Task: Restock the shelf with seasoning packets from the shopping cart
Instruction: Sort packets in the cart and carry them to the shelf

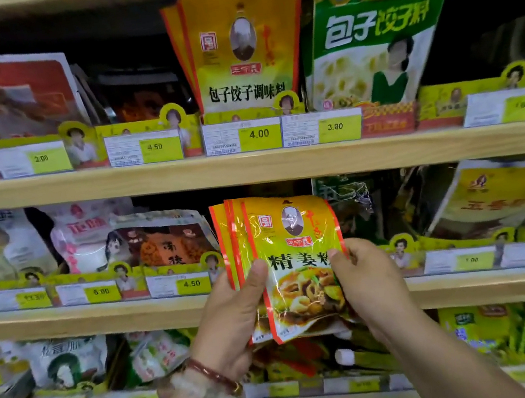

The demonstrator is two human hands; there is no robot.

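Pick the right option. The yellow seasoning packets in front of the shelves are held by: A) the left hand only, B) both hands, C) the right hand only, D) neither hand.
B: the left hand pinches the left edge of the fanned yellow packets and the right hand grips their right edge.

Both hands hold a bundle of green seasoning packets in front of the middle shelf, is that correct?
Not quite: the head view shows the seasoning packets are yellow with red edges, not green. The left hand and right hand do hold them in front of the middle shelf.
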